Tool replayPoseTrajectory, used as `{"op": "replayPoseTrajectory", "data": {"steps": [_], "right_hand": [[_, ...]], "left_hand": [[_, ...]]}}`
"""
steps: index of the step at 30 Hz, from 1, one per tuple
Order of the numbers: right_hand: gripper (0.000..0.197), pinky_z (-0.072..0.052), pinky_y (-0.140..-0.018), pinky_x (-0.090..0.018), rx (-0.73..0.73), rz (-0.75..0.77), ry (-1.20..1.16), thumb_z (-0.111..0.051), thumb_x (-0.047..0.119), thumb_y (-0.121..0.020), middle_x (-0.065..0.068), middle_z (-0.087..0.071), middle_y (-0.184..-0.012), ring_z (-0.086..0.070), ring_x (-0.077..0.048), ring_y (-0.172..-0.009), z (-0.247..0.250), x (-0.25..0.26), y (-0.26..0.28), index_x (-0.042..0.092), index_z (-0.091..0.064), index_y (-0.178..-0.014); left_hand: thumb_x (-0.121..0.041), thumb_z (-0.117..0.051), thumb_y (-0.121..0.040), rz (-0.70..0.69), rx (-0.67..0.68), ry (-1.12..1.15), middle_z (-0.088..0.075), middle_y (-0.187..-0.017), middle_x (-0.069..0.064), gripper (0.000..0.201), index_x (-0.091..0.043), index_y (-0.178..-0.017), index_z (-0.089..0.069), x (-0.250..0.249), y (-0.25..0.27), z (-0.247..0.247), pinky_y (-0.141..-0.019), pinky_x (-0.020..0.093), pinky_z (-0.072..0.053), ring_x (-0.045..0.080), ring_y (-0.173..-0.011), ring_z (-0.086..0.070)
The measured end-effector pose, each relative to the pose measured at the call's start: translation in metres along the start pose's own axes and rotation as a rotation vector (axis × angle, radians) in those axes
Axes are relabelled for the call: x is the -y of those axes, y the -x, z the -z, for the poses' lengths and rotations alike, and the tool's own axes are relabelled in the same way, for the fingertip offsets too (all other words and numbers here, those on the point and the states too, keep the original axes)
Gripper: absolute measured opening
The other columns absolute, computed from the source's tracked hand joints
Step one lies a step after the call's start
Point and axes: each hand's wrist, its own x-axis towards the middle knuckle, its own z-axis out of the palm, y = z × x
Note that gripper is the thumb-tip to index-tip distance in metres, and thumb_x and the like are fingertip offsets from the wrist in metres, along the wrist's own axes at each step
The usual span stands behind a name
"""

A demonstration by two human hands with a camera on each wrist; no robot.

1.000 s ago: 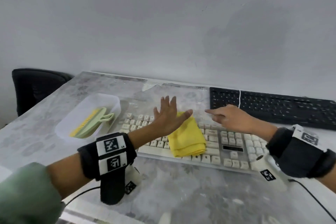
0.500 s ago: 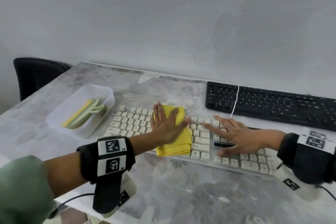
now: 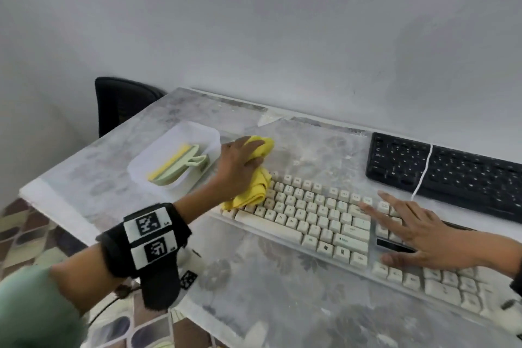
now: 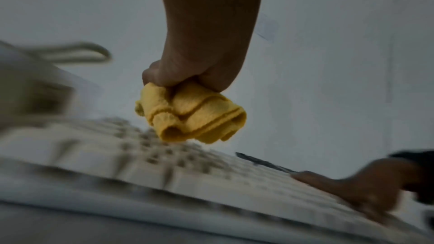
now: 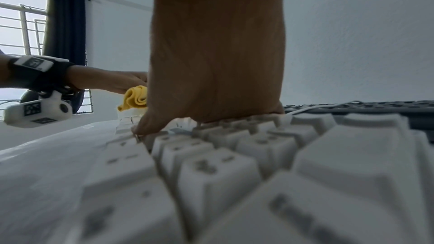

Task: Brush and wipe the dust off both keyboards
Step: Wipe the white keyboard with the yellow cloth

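Wiping: the yellow cloth (image 3: 255,183) is bunched in the left hand (image 3: 236,167), which is clenching its folds at the far-left corner of the cream keyboard (image 3: 316,220); in the left wrist view the cloth (image 4: 190,116) is hanging just above the keys, so whether it is touching them cannot be told.
Cloth advice: a flatter pad under the palm is likely covering more keys per pass than a tight wad, so the person is probably better off loosening the bundle before the next stroke.
Bracing: the right hand (image 3: 418,237) is lying flat, fingers spread and straight, pressing on the right part of the cream keyboard and gripping nothing; it is keeping the board from sliding on the tabletop (image 3: 282,291).
Stroke judgement: row-by-row passes running away from the bracing hand are looking safest, with light pressure so keycaps are not lifting.
Waiting: the black keyboard (image 3: 452,172) is sitting at the far right, a white cable (image 3: 422,175) crossing it.
Brush: the green-and-yellow brush (image 3: 176,167) is resting in the white tray (image 3: 195,133), just left of the cloth.
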Motion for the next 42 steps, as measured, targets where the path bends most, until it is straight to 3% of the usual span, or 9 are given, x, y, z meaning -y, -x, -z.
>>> {"op": "replayPoseTrajectory", "data": {"steps": [4,7,14,19,25,30,35,39,42], "right_hand": [[0.098,0.003,-0.113,-0.048,0.03,0.005,-0.01,0.014,0.098,-0.031,0.002,0.049,-0.136,0.02,-0.028,-0.14,0.003,0.004,0.003,0.055,0.049,-0.112],[0.099,0.004,-0.113,-0.047,0.052,0.004,-0.009,0.016,0.098,-0.029,0.005,0.052,-0.129,0.02,-0.028,-0.14,0.005,0.006,0.005,0.055,0.049,-0.112],[0.1,0.004,-0.113,-0.047,0.044,-0.011,-0.033,0.015,0.099,-0.025,0.01,0.051,-0.129,0.018,-0.026,-0.141,0.005,0.009,0.005,0.059,0.048,-0.11],[0.099,0.002,-0.113,-0.047,0.041,-0.011,-0.035,0.015,0.099,-0.024,0.008,0.051,-0.125,0.017,-0.025,-0.141,0.006,0.011,0.007,0.059,0.049,-0.108],[0.098,-0.001,-0.113,-0.048,0.001,-0.019,-0.021,0.019,0.098,-0.025,0.006,0.047,-0.131,0.012,-0.024,-0.142,0.003,0.011,0.006,0.057,0.051,-0.107],[0.099,-0.004,-0.113,-0.049,-0.045,-0.036,-0.052,0.016,0.099,-0.025,0.002,0.032,-0.148,0.012,-0.024,-0.141,0.001,0.01,0.005,0.058,0.049,-0.109],[0.118,-0.012,-0.113,-0.047,-0.058,-0.005,-0.058,-0.009,0.105,-0.023,0.006,0.017,-0.149,0.0,-0.021,-0.137,-0.002,0.005,0.002,0.056,0.045,-0.116],[0.129,-0.025,-0.108,-0.032,-0.174,-0.017,-0.06,-0.009,0.105,-0.018,0.005,0.0,-0.147,-0.017,-0.013,-0.127,-0.005,0.006,0.0,0.046,0.05,-0.117],[0.137,-0.029,-0.105,-0.03,-0.224,-0.038,-0.071,-0.021,0.104,-0.016,0.002,-0.012,-0.142,-0.021,-0.01,-0.116,-0.002,0.011,0.002,0.043,0.052,-0.115]], "left_hand": [[-0.017,-0.052,-0.094,0.164,0.05,-0.046,-0.058,-0.127,0.023,0.035,-0.001,-0.124,-0.06,0.028,-0.004,0.01,-0.091,0.029,-0.033,0.038,-0.118,-0.054],[-0.032,-0.055,-0.096,0.311,0.093,-0.025,-0.046,-0.141,0.011,0.047,-0.013,-0.138,-0.047,0.03,-0.004,0.003,-0.097,0.027,-0.027,0.027,-0.13,-0.04],[-0.015,-0.059,-0.093,0.219,0.051,-0.051,-0.053,-0.136,0.015,0.044,-0.011,-0.136,-0.052,0.042,0.021,0.006,-0.096,0.027,-0.031,0.033,-0.124,-0.048],[-0.017,-0.056,-0.095,0.215,0.158,-0.147,-0.028,-0.155,0.008,0.052,-0.015,-0.145,-0.038,0.043,0.069,0.021,-0.108,0.029,-0.024,0.027,-0.139,-0.03],[-0.027,-0.05,-0.098,0.286,0.071,0.004,-0.047,-0.14,0.012,0.044,-0.016,-0.141,-0.045,0.036,0.046,0.031,-0.087,0.016,-0.025,0.025,-0.129,-0.042],[-0.028,-0.048,-0.099,0.35,0.082,0.017,-0.046,-0.142,0.016,0.045,-0.01,-0.14,-0.045,0.027,0.023,0.014,-0.099,0.024,-0.026,0.027,-0.132,-0.039],[-0.022,-0.053,-0.097,0.249,0.09,-0.049,-0.036,-0.15,0.01,0.049,-0.013,-0.143,-0.041,0.041,0.063,0.019,-0.108,0.026,-0.022,0.025,-0.139,-0.032],[-0.017,-0.055,-0.095,0.215,0.055,-0.045,-0.041,-0.146,0.014,0.048,-0.007,-0.141,-0.044,0.042,0.082,0.026,-0.105,0.024,-0.026,0.028,-0.135,-0.038],[-0.027,-0.053,-0.096,0.184,0.003,-0.003,-0.049,-0.139,0.017,0.049,-0.005,-0.139,-0.046,0.033,0.061,0.033,-0.099,0.023,-0.028,0.03,-0.129,-0.044]]}}
